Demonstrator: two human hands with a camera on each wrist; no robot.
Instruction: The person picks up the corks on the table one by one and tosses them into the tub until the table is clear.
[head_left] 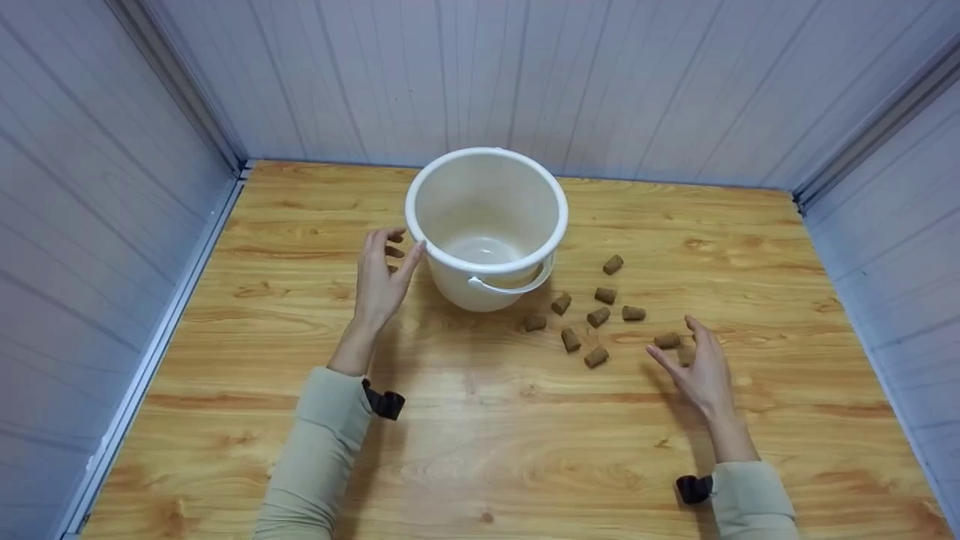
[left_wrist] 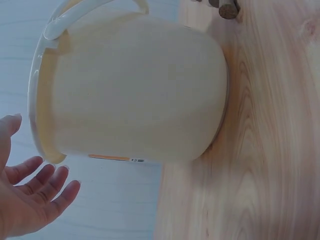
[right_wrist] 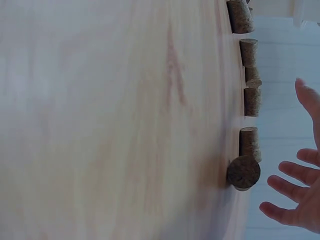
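A white bucket (head_left: 480,289) stands upright at the back of the table, its handle (head_left: 517,288) hanging down at the front right. My left hand (head_left: 381,281) is at the bucket's left side, thumb tip right by the rim, fingers spread and slightly bent. In the left wrist view the fingers of this hand (left_wrist: 32,195) lie beside the rim. Several brown corks (head_left: 598,317) lie scattered to the right of the bucket. Over the rightmost corks, my right hand (head_left: 703,375) hovers with thumb and fingers apart. One cork (head_left: 686,354) is partly hidden behind it; another cork (head_left: 667,340) lies beside.
The wood-patterned table (head_left: 480,442) is bounded by a white panel wall (head_left: 480,75) at the back, close behind the bucket. More panels stand on the left (head_left: 97,225) and right. Each wrist carries a black camera mount (head_left: 384,401).
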